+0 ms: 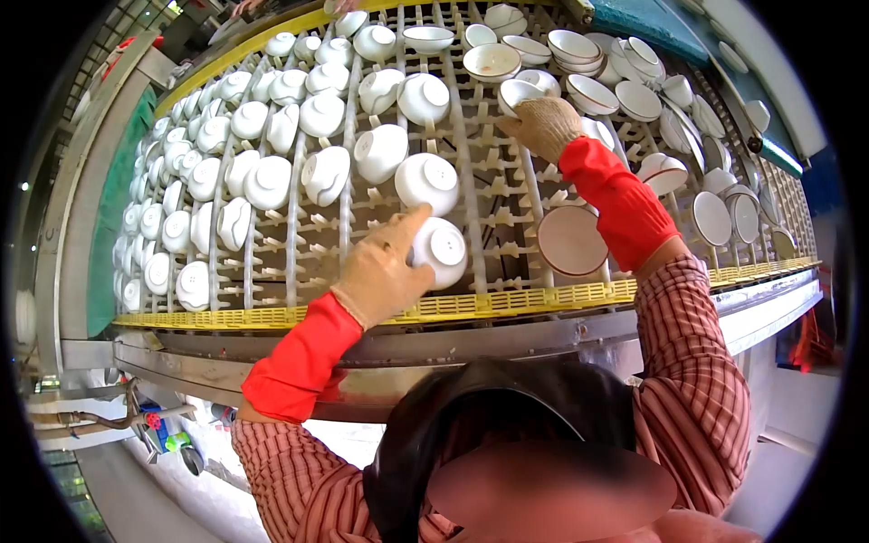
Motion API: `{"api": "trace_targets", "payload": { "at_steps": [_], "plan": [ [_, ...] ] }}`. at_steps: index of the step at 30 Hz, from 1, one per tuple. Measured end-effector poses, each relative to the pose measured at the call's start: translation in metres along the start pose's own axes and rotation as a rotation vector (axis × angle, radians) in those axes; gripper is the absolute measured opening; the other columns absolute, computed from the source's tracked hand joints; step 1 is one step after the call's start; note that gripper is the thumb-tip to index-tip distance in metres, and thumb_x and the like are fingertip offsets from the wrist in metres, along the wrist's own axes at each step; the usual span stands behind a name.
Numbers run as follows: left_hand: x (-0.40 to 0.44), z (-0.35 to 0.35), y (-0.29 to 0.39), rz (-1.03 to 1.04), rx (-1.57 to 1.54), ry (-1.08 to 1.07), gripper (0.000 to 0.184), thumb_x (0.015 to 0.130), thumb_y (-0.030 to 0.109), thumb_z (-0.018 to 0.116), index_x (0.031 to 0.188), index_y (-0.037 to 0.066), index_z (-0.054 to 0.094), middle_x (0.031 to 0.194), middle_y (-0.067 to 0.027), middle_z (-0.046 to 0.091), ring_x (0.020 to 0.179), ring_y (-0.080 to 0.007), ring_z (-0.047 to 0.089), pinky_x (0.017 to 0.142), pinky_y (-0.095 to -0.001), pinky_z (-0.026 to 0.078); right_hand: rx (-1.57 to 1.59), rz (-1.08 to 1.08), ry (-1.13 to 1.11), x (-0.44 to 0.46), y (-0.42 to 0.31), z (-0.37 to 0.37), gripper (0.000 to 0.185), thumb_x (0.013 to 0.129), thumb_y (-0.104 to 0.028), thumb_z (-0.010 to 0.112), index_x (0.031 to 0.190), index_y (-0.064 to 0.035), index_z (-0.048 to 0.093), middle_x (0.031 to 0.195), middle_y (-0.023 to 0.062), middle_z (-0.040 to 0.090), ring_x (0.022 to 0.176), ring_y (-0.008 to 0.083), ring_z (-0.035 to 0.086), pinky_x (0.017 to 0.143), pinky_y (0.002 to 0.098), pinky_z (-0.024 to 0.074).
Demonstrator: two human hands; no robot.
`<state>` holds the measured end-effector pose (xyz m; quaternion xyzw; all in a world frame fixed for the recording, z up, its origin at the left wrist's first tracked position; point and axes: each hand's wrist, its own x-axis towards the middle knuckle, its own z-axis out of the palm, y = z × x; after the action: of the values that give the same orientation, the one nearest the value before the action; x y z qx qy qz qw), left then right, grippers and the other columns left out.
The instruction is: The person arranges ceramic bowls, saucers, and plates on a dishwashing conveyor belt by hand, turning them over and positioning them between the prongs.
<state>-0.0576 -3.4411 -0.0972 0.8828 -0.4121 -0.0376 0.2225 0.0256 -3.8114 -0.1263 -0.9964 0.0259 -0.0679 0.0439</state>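
My left hand [385, 267], in a tan glove with a red cuff, has its thumb and fingers around the side of an upside-down white bowl [441, 253] near the front edge of the rack. Another overturned bowl [427, 184] sits just beyond it. My right hand [546, 127], gloved the same way, reaches farther out and its fingers are at a white bowl with a brown rim [519, 94]; its grip is partly hidden by the glove. A round rimmed dish [572, 241] lies below my right forearm.
Rows of overturned white bowls [321, 114] cover the left of the pegged rack. Stacked and scattered rimmed dishes [638, 100] fill the right side. A yellow strip [471, 306] and metal ledge [407, 348] run along the front. Part of another person's hand shows at the top.
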Motion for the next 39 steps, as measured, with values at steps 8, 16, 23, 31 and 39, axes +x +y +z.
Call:
{"api": "trace_targets", "payload": {
  "at_steps": [8, 16, 23, 31, 39],
  "plan": [
    [-0.002, 0.006, 0.033, -0.29, -0.322, 0.124, 0.038, 0.102, 0.031, 0.069, 0.135, 0.013, 0.07, 0.154, -0.0215, 0.061, 0.119, -0.0432, 0.073, 0.105, -0.0471, 0.058, 0.274, -0.346, 0.125, -0.054, -0.012, -0.035, 0.058, 0.088, -0.019, 0.087, 0.14, -0.0052, 0.068, 0.116, 0.0263, 0.079, 0.103, 0.0432, 0.078, 0.093, 0.0491, 0.0617],
    [-0.006, 0.011, 0.047, 0.238, -0.037, 0.151, 0.023, 0.101, 0.014, 0.07, 0.122, 0.008, 0.078, 0.155, -0.0138, 0.066, 0.12, -0.03, 0.076, 0.102, -0.0361, 0.063, 0.967, -0.49, -0.054, -0.054, -0.113, -0.043, 0.042, 0.102, -0.014, 0.078, 0.14, 0.0002, 0.064, 0.123, 0.023, 0.078, 0.111, 0.0332, 0.08, 0.098, 0.0416, 0.0667],
    [-0.028, -0.049, 0.027, 0.059, -0.295, 0.241, 0.032, 0.114, 0.013, 0.058, 0.139, 0.001, 0.073, 0.148, -0.0122, 0.072, 0.128, -0.0223, 0.072, 0.112, -0.0329, 0.057, 0.422, -0.469, -0.03, -0.156, -0.054, -0.071, 0.069, 0.093, -0.036, 0.089, 0.142, 0.0071, 0.067, 0.128, 0.0245, 0.078, 0.109, 0.0382, 0.077, 0.096, 0.0444, 0.0615],
    [-0.092, -0.134, -0.109, -0.658, -0.062, 0.507, 0.056, 0.101, 0.045, 0.07, 0.146, 0.012, 0.069, 0.139, -0.0182, 0.075, 0.126, -0.0337, 0.073, 0.108, -0.0432, 0.057, 0.178, -0.017, -0.335, -0.19, -0.011, -0.071, 0.056, 0.093, -0.042, 0.079, 0.131, -0.0013, 0.071, 0.097, 0.0216, 0.077, 0.089, 0.0368, 0.079, 0.079, 0.0457, 0.0622],
    [-0.091, -0.102, -0.092, -1.029, 0.579, 0.018, 0.064, 0.1, 0.053, 0.064, 0.146, 0.008, 0.062, 0.136, -0.0225, 0.075, 0.127, -0.0421, 0.07, 0.106, -0.0515, 0.054, 0.606, -0.706, 0.418, -0.099, -0.098, -0.086, 0.071, 0.086, -0.017, 0.091, 0.148, -0.0031, 0.061, 0.126, 0.0239, 0.077, 0.113, 0.0433, 0.076, 0.097, 0.0477, 0.0639]
  ]
}}
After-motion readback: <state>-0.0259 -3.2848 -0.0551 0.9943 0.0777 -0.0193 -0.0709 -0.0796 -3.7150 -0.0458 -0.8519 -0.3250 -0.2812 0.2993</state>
